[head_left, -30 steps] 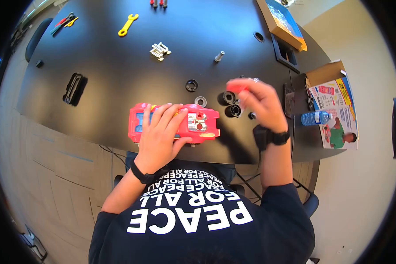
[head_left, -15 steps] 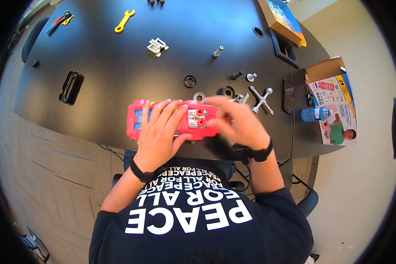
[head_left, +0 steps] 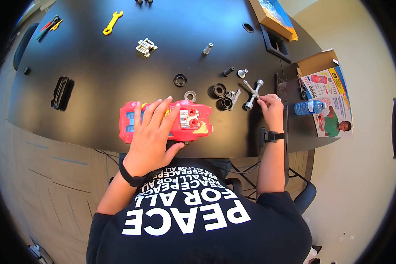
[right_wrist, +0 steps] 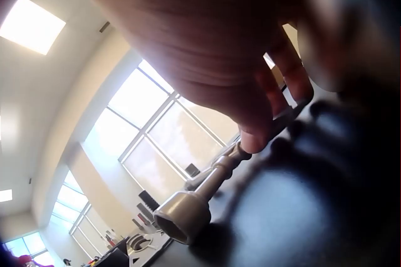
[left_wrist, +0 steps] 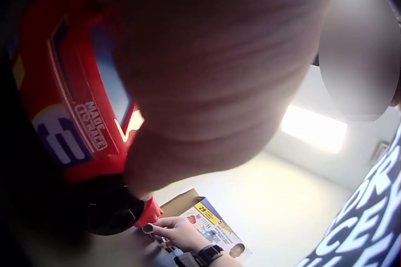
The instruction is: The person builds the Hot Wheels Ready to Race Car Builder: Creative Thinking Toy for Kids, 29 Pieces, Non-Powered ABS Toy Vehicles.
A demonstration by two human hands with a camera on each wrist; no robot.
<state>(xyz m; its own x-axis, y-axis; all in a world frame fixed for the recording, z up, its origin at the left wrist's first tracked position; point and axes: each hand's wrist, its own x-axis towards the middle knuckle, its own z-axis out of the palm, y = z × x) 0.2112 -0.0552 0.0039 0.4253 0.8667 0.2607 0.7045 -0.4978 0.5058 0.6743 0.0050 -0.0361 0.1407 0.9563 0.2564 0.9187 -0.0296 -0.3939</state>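
A red toy car (head_left: 202, 115) with blue windows lies near the table's front edge. My left hand (head_left: 152, 132) rests over its roof, fingers spread and fairly straight, the thumb by the near side. Two red bolt heads (head_left: 193, 122) sit in the car's silver engine part (head_left: 185, 121). To the right, my right hand (head_left: 272, 108) pinches one arm of a grey cross-shaped lug wrench (head_left: 254, 93) between thumb and fingers. In the right wrist view, the wrench's hex socket (right_wrist: 183, 217) points toward the camera. In the left wrist view, a black wheel (left_wrist: 106, 207) shows under the car body.
Black wheel parts (head_left: 219, 90), a grey ring (head_left: 190, 96) and small posts (head_left: 242, 73) lie beyond the car. Farther off are a yellow wrench (head_left: 113, 23), a silver part (head_left: 145, 47) and a black part (head_left: 61, 93). A water bottle (head_left: 309, 108) and a printed box (head_left: 328, 83) stand right.
My right hand first carried a red piece, then was at the engine part, where both holes now hold red heads. It has moved right to the lug wrench. My left hand stays on the car.
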